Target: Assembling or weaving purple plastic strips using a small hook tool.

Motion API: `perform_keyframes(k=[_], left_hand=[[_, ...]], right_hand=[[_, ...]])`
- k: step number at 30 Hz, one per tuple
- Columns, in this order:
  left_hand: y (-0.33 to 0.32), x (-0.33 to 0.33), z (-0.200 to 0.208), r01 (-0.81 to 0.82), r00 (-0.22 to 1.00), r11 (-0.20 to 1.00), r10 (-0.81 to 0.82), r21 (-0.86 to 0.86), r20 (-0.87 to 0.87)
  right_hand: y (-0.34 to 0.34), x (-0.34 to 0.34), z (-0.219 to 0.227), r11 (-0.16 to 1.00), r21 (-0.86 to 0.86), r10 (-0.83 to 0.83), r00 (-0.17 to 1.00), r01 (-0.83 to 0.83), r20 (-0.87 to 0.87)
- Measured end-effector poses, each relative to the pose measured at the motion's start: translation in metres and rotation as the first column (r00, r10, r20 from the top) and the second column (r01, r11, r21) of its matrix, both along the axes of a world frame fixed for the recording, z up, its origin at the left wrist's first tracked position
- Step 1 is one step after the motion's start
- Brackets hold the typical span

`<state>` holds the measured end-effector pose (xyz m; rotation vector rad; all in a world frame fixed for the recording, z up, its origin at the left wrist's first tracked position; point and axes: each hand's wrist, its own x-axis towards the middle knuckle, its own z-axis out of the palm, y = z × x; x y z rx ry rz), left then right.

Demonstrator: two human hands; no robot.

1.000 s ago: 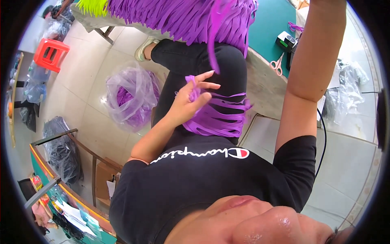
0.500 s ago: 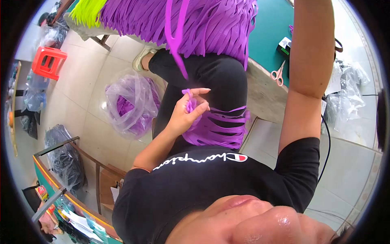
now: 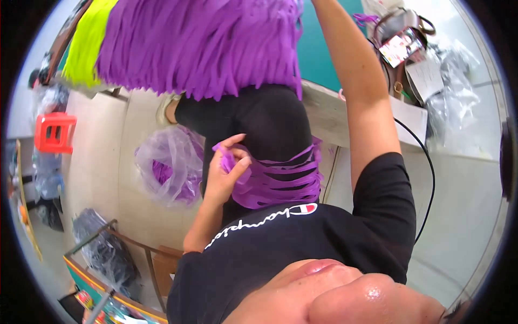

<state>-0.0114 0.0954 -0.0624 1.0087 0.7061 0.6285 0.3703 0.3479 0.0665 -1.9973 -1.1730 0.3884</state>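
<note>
My left hand [image 3: 226,170] is above my thigh, its lower fingers curled around the ends of some flat purple rubbery strips [image 3: 280,181]. Its thumb and index finger stand apart. The rest of those strips drape across my lap in loose bands. My right forearm [image 3: 361,70] reaches forward past the top of the head view, so the right hand is cut off. Beyond my knee, a dense row of similar purple strips [image 3: 199,48] hangs over the table edge, with lime-green strips [image 3: 89,40] at its left.
A clear plastic bag of purple strips [image 3: 172,167] lies on the floor left of my leg. The green tabletop [image 3: 324,48] shows beside my right forearm. A handbag [image 3: 402,27] and clear plastic wrapping [image 3: 456,92] are at far right. A red stool [image 3: 55,133] stands at left.
My right arm has swung leftward and forward. A forked purple strip that hung in front of the row no longer hangs there. My left hand keeps its hold while the whole view has shifted.
</note>
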Motion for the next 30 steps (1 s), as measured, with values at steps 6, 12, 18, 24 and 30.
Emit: perform_keyframes(k=[6, 12, 18, 24, 30], left_hand=[[0.017, -0.018, 0.004, 0.256, 0.967, 0.938, -0.252, 0.235, -0.048], [0.022, -0.050, -0.017, 0.458, 0.771, 0.824, -0.179, 0.335, -0.612], [0.013, -0.053, -0.010, 0.110, 0.937, 0.992, -0.085, 0.056, -0.339], [0.003, -0.039, -0.045, 0.102, 0.853, 0.760, 0.266, -0.642, 0.450], [-0.021, -0.011, -0.043, 0.034, 0.964, 0.758, 0.147, -0.651, 0.222]], right_hand=[[-0.189, 0.100, -0.034, 0.851, 0.525, -0.458, 0.479, -0.007, 0.749], [-0.299, 0.123, -0.077, 0.833, 0.471, -0.544, 0.587, 0.291, 0.599], [-0.346, 0.180, -0.056, 0.566, 0.613, -0.802, 0.541, 0.552, 0.254], [-0.312, 0.230, -0.063, 0.823, 0.413, -0.510, 0.187, 0.390, 0.839], [-0.304, 0.240, -0.048, 0.552, 0.744, -0.829, 0.147, 0.377, 0.540]])
